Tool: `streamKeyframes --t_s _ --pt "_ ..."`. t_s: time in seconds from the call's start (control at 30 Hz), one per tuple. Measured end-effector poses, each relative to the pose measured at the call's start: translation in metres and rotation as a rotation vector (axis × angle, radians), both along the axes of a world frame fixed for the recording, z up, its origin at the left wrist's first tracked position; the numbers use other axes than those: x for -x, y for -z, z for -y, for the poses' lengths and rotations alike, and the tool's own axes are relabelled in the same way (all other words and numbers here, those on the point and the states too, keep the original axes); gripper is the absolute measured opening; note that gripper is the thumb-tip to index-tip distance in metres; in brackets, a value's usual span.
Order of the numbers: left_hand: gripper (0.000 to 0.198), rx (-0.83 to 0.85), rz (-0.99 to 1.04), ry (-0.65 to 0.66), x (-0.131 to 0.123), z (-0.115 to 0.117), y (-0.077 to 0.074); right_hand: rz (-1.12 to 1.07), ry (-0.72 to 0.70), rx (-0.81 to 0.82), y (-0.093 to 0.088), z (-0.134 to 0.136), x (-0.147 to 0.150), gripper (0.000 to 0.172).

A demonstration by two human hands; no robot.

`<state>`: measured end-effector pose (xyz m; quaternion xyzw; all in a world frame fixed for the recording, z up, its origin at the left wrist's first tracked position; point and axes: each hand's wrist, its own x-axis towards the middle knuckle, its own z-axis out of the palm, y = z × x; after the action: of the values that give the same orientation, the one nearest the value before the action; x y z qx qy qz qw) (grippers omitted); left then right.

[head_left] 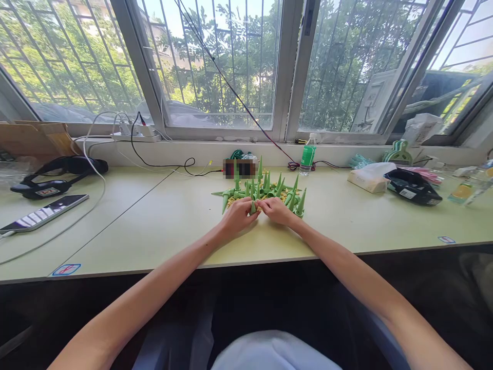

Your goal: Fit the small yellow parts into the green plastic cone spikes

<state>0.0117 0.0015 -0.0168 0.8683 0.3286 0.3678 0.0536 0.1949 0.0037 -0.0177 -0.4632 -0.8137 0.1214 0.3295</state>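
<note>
A green spike (252,207) is held in the grip of the left hand (238,215), at the near edge of other spikes (267,184) on the counter (169,221). The right hand (278,211) is placed just beside it; its grip cannot be made out.

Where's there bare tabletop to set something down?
Left: table between the white cable and left hand. Right: between the right hand and tissue pack, plus the strip from that pack to the front edge. Crowded: centre, green cones at both hands; far left, phone and black strapped device.
</note>
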Motion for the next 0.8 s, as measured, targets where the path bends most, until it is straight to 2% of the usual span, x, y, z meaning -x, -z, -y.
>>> streamKeyframes --t_s 0.23,0.5,0.8 --pt "0.025 0.057 0.063 -0.071 0.0 -0.003 0.002 -0.167 0.078 -0.07 -0.001 0.004 0.0 0.06" --pt "0.041 0.117 0.039 -0.116 0.0 -0.006 0.002 -0.224 -0.13 -0.084 -0.007 0.018 0.003 0.039" --pt "0.043 0.167 0.032 -0.089 0.0 -0.002 0.001 -0.191 -0.171 -0.068 -0.003 0.016 0.004 0.027"
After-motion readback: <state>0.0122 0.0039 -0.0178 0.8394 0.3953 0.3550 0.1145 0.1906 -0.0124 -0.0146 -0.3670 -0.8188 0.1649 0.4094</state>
